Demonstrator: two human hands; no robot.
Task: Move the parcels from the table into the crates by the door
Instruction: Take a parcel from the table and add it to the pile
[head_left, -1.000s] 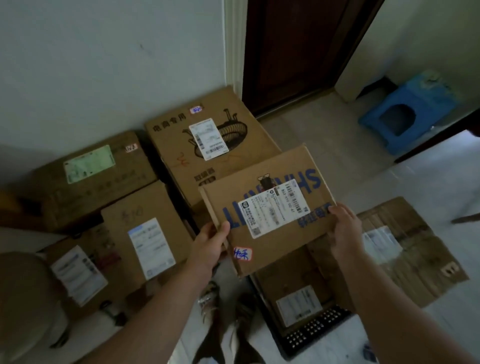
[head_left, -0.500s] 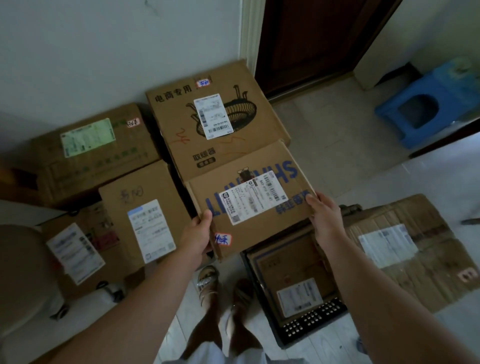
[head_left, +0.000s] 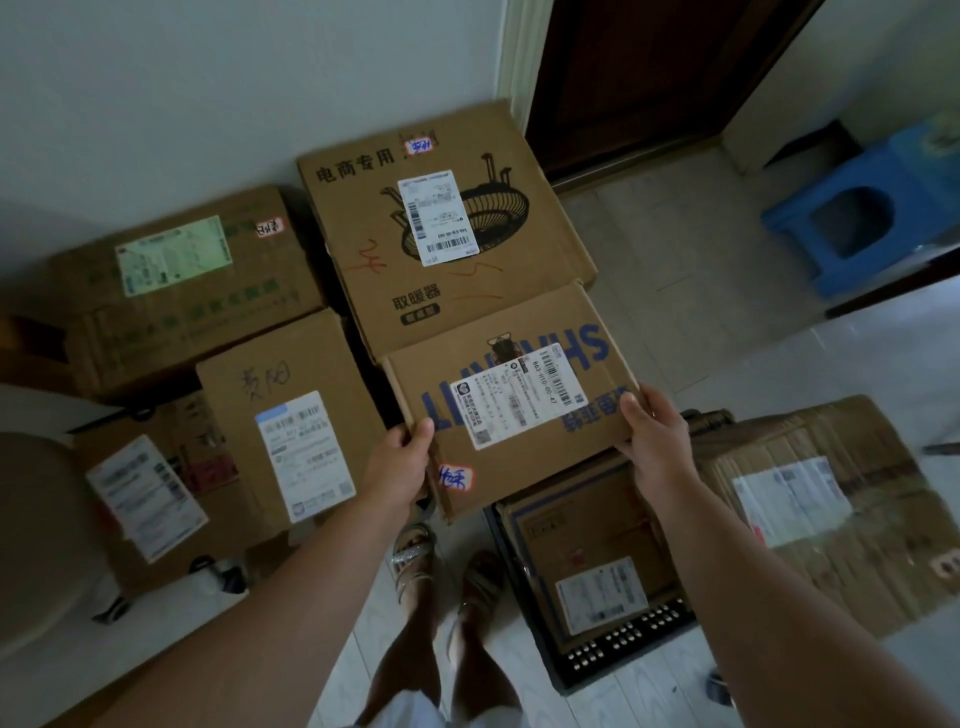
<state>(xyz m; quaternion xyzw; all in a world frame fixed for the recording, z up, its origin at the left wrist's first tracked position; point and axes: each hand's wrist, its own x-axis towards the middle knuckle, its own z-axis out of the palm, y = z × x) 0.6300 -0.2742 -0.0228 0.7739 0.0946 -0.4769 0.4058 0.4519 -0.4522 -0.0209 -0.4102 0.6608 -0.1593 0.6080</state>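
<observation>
Far to the left of the black plastic crate (head_left: 628, 647), a carton with a green label (head_left: 176, 254) is sitting against the wall. Nearer the crate a brown box with handwriting and a white label (head_left: 301, 447) is lying on the stack. Beyond the crate's far-left corner, the big heater carton (head_left: 441, 218) is standing beside the door frame.

The left hand (head_left: 400, 462) is gripping the left edge of the flat blue-printed parcel (head_left: 514, 400), thumb lying on top. The fingers are going underneath, where they are hidden. The parcel is hanging tilted over the crate's far end, its far edge overlapping the heater carton's near edge. I cannot tell whether the two are touching. The right hand (head_left: 654, 431) is clamping the parcel's right edge the same way, thumb on top and fingers out of sight below.

Inside the crate, a labelled parcel (head_left: 587, 540) is already lying flat. Just right of the crate, a taped corrugated parcel (head_left: 831, 499) is resting on the floor. Well beyond the crate to the far right, a blue stool (head_left: 857, 213) is standing.

The step in hand appears to be the delivery of this parcel to the crate. The next move is probably calling for drawing it back over the opening and levelling it. Then it would need lowering onto the parcel inside before both grips loosen.
</observation>
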